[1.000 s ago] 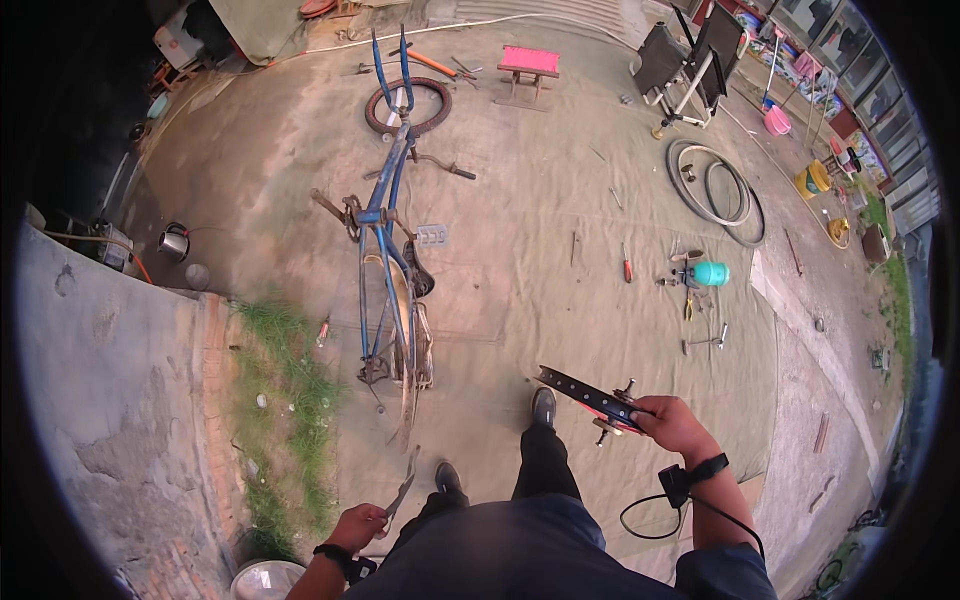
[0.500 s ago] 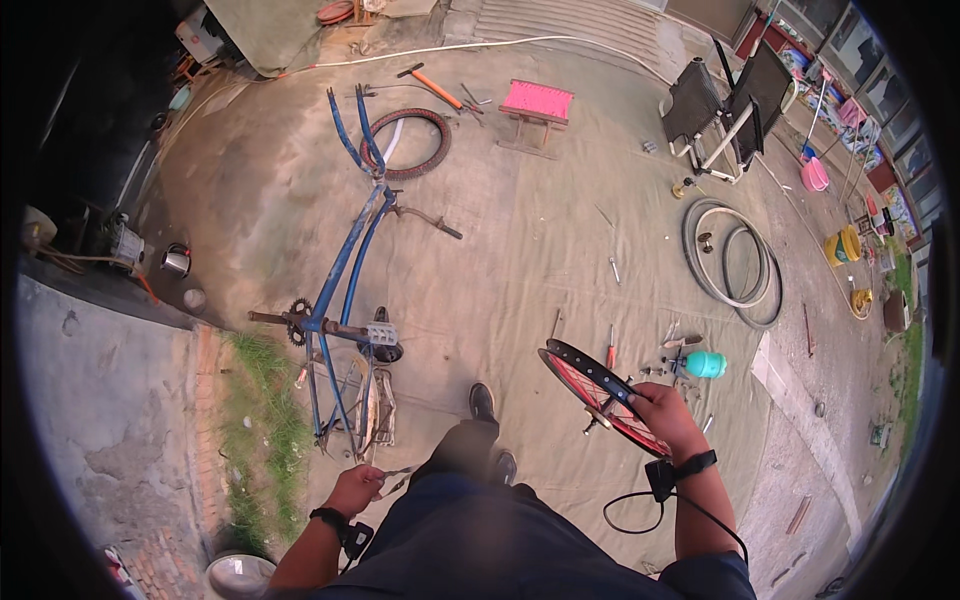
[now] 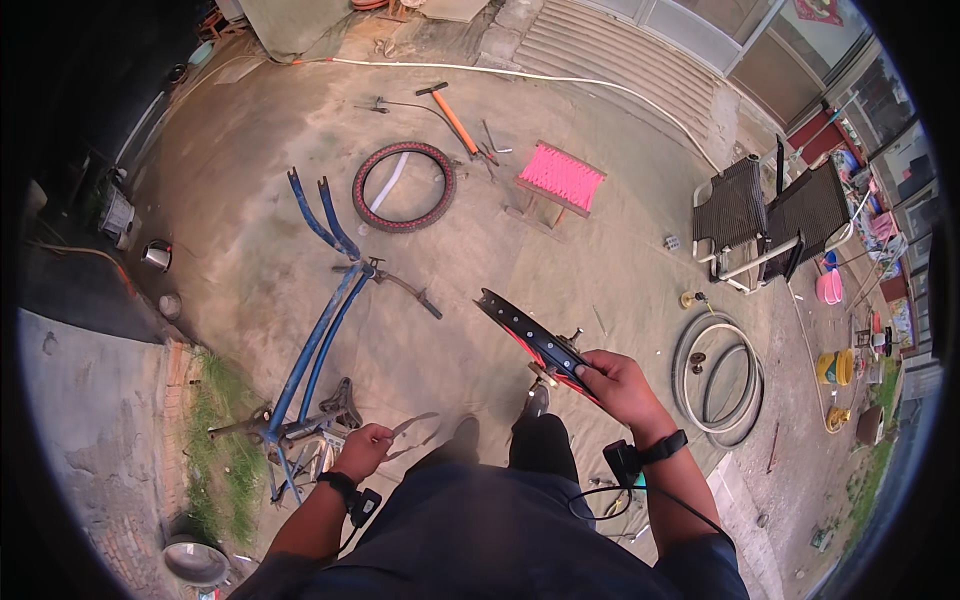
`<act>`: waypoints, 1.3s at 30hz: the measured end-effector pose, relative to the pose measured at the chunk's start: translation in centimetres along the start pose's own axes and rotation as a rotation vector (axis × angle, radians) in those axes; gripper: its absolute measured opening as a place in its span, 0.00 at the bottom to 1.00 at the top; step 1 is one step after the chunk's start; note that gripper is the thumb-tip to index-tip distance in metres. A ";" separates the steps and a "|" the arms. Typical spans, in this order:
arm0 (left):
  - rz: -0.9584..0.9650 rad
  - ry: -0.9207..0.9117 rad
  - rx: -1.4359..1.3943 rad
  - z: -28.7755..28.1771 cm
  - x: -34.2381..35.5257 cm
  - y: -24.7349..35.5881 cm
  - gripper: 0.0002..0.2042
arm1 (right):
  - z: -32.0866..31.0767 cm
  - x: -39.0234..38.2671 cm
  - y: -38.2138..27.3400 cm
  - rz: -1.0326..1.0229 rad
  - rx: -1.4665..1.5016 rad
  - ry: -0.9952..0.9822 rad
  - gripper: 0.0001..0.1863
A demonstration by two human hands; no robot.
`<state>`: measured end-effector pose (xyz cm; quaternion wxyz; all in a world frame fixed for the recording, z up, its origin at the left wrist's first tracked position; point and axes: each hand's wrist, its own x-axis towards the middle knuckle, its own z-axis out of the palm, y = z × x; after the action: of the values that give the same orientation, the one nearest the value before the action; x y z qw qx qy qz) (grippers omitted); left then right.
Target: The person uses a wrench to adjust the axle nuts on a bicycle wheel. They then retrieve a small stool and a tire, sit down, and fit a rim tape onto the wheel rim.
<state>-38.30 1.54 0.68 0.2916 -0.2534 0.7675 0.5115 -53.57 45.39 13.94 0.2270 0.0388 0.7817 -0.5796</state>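
Black-rimmed wheel [image 3: 535, 336] gripped in closed right hand [image 3: 622, 388]; thin grey strip [image 3: 416, 422] pinched in left hand [image 3: 362, 452], near blue bicycle frame [image 3: 322, 332].

no words or numbers can be read here, not on the black rim [image 3: 530, 331] in the right grip [image 3: 622, 388], nor on the yellow bucket [image 3: 834, 367] right of that grip.
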 end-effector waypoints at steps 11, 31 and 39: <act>-0.206 0.444 -0.419 6.3 11.2 12.7 0.09 | -1.8 33.8 -6.4 -0.197 -0.350 -0.475 0.14; -0.487 1.066 -1.198 19.0 22.2 25.8 0.10 | 13.2 57.8 -15.3 -0.621 -0.968 -1.492 0.11; -0.653 1.475 -1.574 29.4 25.4 33.5 0.10 | 15.6 57.2 -12.3 -0.673 -1.039 -1.851 0.12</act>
<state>-73.61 38.32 -4.97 -0.3543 -0.7959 0.1128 0.4778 -103.86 15.44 -1.50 0.5424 -0.7221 0.4290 -0.0193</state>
